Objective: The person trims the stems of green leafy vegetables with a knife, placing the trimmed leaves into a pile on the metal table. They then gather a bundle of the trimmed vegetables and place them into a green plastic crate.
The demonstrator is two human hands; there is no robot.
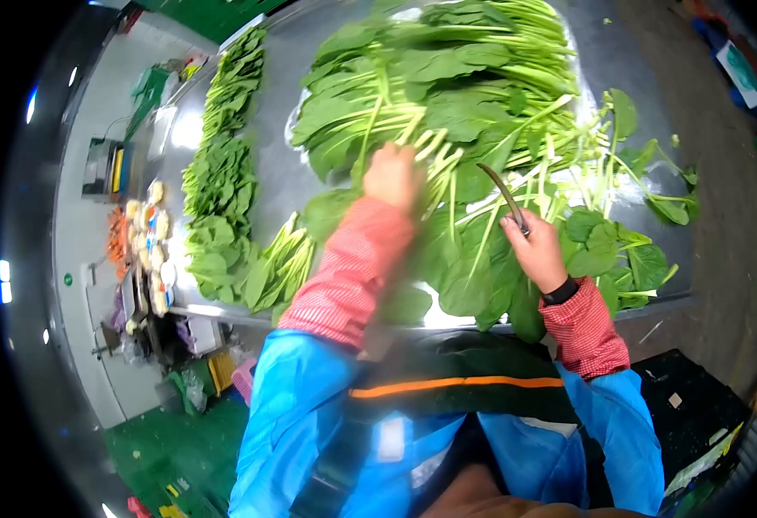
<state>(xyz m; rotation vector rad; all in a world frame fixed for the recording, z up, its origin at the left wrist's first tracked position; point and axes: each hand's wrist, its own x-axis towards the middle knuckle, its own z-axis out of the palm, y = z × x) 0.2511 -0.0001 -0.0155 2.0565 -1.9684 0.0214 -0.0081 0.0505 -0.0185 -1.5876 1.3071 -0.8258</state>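
My right hand (537, 250), with a dark band at its wrist, is closed around the handle of a small curved knife (505, 192). The blade points up and to the left over loose stems. My left hand (392, 178), slightly blurred, is closed at the cut ends of some leafy greens (409, 125) with pale stalks. Beyond both hands lies a large pile of leafy greens (491, 65), stems mostly to the right. Loose leaves (465, 276) lie between my hands and along the near table edge.
On the left of the metal table (283, 104) runs a long row of bunched greens (223, 164), with another small bunch (283, 263) near it. Scattered leaves and stems (646, 190) lie at the right. Pale wrapped items (150, 233) and orange pieces (117, 235) sit farther left.
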